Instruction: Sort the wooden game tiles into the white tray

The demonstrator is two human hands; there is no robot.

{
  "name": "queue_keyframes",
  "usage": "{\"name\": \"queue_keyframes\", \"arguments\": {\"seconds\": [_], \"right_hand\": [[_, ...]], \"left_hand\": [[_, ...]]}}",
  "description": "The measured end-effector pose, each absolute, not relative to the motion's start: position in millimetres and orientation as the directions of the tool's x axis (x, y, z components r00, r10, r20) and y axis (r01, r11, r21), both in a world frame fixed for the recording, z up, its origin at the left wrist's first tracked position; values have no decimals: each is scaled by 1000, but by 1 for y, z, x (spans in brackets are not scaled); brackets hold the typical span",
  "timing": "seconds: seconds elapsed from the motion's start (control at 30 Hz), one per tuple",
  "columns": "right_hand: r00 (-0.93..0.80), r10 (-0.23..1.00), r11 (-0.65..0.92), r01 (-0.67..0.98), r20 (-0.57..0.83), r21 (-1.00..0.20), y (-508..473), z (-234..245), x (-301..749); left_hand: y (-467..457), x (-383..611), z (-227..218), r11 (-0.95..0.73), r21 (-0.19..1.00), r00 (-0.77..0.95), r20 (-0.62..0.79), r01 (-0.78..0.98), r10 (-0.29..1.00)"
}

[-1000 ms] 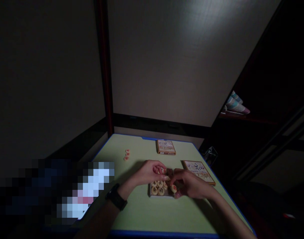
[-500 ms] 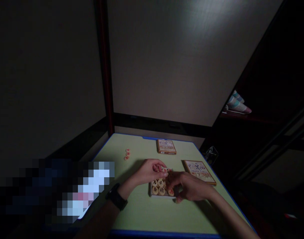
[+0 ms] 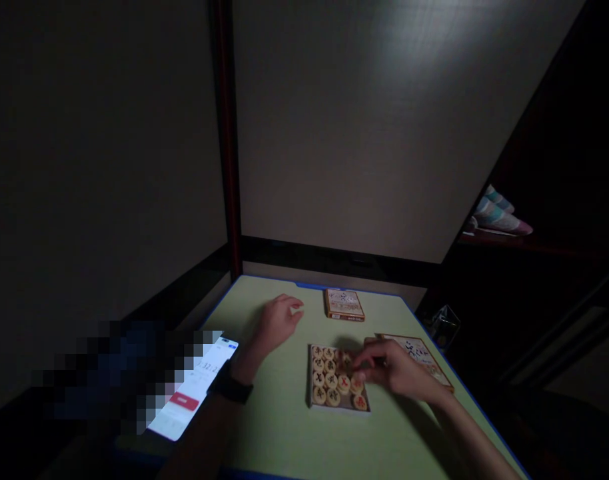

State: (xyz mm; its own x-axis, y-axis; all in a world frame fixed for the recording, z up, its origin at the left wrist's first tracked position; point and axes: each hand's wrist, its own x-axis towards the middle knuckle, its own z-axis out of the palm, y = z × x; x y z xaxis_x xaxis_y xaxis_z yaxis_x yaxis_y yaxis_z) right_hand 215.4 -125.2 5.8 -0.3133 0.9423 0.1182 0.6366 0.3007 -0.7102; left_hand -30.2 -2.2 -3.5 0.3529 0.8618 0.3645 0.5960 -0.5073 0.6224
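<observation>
Dim light falls on a pale green table with a blue edge, set in the corner of a room with plain walls and a dark reddish post.

Near the middle of the table lies a shallow square tray, packed with round wooden Chinese chess pieces lying flat in rows. Most bear black characters and a few bear red ones. The right hand reaches in from the right over the tray's far right corner. Its fingertips are bunched together and pressed down among the pieces there. Whether they pinch one piece or only touch the row cannot be told in this light.

The left hand is well apart from the tray, on the table toward the far left, knuckles up and fingers loosely curled under. Whether it grips anything is hidden. A dark wristwatch sits on that wrist.

Just beside the right hand, partly under it, lies a flat printed game box. A second, similar box lies at the far edge. A phone with a lit screen rests at the table's left edge. A small clear container stands off the right corner, and folded striped cloth sits on a dark shelf.
</observation>
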Motion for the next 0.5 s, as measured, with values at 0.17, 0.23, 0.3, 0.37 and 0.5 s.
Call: {"name": "queue_keyframes", "arguments": {"seconds": [0.17, 0.23, 0.3, 0.37, 0.5], "right_hand": [[127, 912, 240, 607, 391, -757, -105, -26, 220], [170, 888, 240, 622, 428, -745, -103, -34, 222], [177, 872, 242, 654, 456, -716, -105, -37, 224], [183, 855, 242, 687, 486, -685, -107, -37, 226], [167, 838, 261, 713, 519, -651, -110, -34, 227]], "left_hand": [[26, -68, 15, -338, 156, 324, 108, 928, 940], [28, -71, 10, -307, 105, 304, 38, 946, 952], [28, -69, 2, -312, 90, 312, 16, 946, 950], [26, -66, -8, -323, 85, 323, 8, 943, 946], [24, -70, -15, -328, 83, 327, 24, 941, 945]]}}
